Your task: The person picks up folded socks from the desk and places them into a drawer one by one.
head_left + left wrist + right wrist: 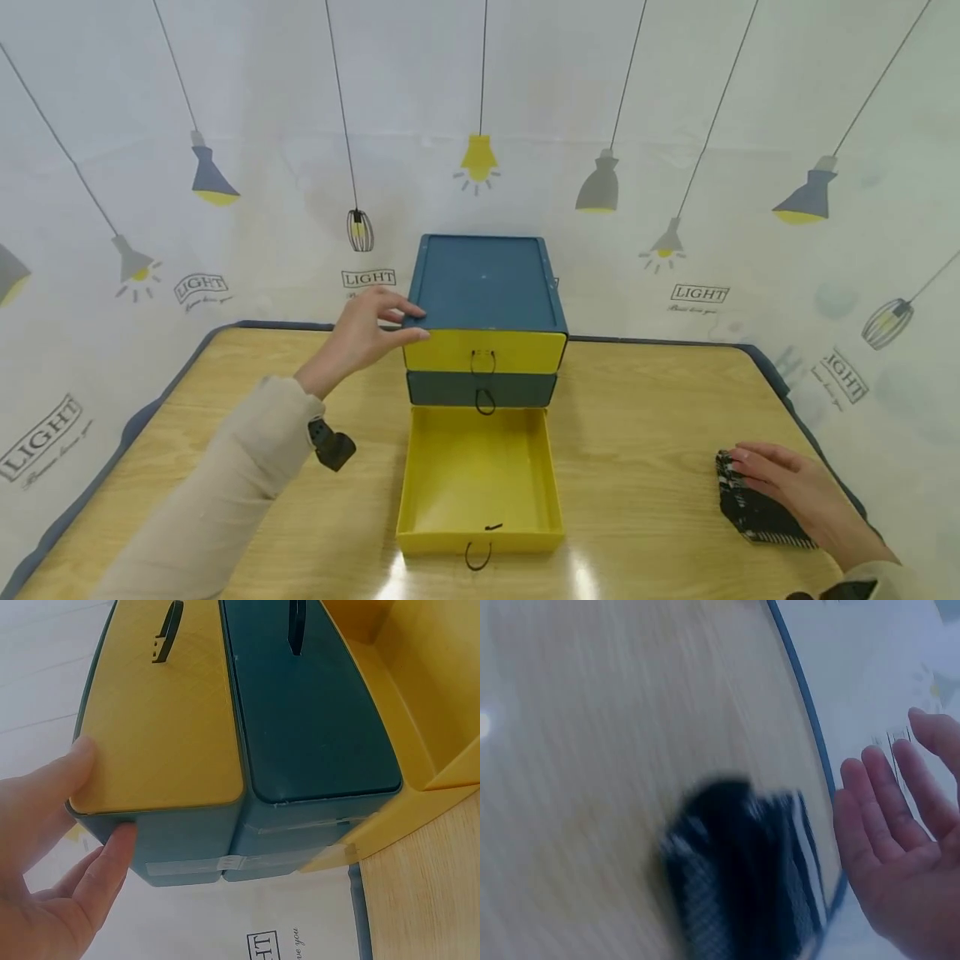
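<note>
A blue drawer box [483,283] stands at the table's far side, with a yellow top drawer [157,735] and a blue middle one [315,727], both closed. Its yellow bottom drawer [442,545] is pulled out towards me, with a dark loop handle in front. My left hand [360,333] holds the box's upper left front corner, fingers and thumb spread around it. Over at the right, a folded black-and-white patterned cloth [742,877] lies on the table. Beside it is my right hand [802,492], fingers loosely extended and apart from the cloth in the right wrist view.
Wood-grain table [637,467] extends to both sides of the box, edged by a dark blue border [187,371]. Behind and around it hangs a pale sheet [300,100] printed with lamps and lettering.
</note>
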Demonstrator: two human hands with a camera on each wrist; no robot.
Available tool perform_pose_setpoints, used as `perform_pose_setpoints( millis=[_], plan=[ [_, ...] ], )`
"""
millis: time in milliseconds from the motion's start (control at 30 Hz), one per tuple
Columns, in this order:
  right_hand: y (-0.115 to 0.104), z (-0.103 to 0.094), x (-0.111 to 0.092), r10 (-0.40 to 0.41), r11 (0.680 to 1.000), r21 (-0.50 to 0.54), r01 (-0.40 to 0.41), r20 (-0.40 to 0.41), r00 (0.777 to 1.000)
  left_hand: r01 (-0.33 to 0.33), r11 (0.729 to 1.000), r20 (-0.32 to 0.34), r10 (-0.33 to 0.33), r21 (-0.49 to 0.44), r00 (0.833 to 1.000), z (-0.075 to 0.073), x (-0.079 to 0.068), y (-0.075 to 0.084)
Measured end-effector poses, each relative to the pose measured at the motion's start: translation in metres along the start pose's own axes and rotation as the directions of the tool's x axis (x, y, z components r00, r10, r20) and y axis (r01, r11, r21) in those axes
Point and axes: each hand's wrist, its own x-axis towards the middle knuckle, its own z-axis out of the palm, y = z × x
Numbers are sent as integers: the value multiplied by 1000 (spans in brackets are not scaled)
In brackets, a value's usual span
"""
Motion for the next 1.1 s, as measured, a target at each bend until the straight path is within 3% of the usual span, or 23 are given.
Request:
perform_pose_setpoints(
  millis=[167, 233, 400, 567, 767, 1000, 1100],
  plan=[
    [41, -61, 36, -1, 976, -217, -29, -136, 991, -4, 1000, -2, 4, -4, 1000, 0, 0, -1],
    [43, -66, 39, 0, 960, -275, -43, -154, 988, -7, 1000, -1, 7, -5, 1000, 0, 0, -2],
    [26, -45, 23, -3, 919, -389, -61, -162, 987, -8, 1000, 1, 8, -7, 1000, 0, -2, -2],
    [37, -49, 27, 55, 884, -458, -92, -93, 994, -11, 1000, -1, 11, 3, 1000, 0, -2, -3],
    [42, -54, 28, 90, 884, -459, -88, -19, 996, -25, 1000, -9, 25, 2, 1000, 0, -1, -3],
    [46, -57, 29, 142, 879, -452, -153, -57, 988, -12, 1000, -8, 12, 4, 1000, -1, -2, -2],
    [48, -57, 27, 116, 864, -484, -141, -83, 990, -16, 1000, -7, 16, 6, 1000, 0, -1, -2]
  ],
)
